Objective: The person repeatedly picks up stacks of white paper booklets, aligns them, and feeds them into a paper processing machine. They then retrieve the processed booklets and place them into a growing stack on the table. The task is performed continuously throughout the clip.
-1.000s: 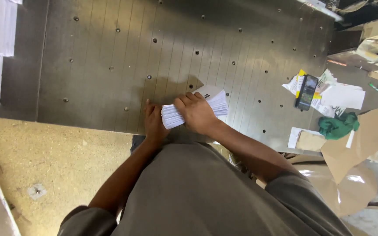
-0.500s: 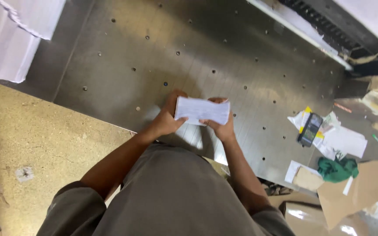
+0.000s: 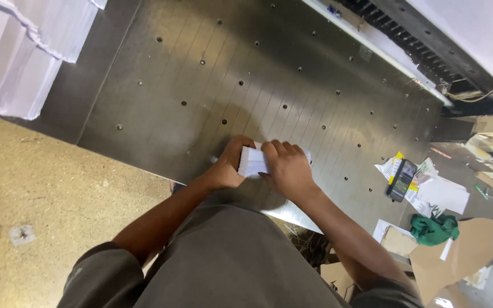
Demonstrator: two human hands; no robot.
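Note:
A small stack of white paper slips (image 3: pixel 252 162) rests edge-down on the grey metal table (image 3: pixel 212 97) near its front edge. My left hand (image 3: pixel 227 165) presses against the stack's left end. Over its top and right end lies my right hand (image 3: pixel 287 169), fingers curled around it. Both hands hold the stack between them, and most of it is hidden under my right hand.
Tall stacks of white paper (image 3: pixel 24 51) stand at the far left. A black phone (image 3: pixel 401 179) lies on loose papers at the right, with a green cloth (image 3: pixel 433 228) and brown cardboard (image 3: pixel 457 254) beyond. The cutter's white guard bar (image 3: pixel 383 54) runs across the back.
The stack, held up off the table half a second ago, has come down onto the table surface. My right hand has shifted over its top.

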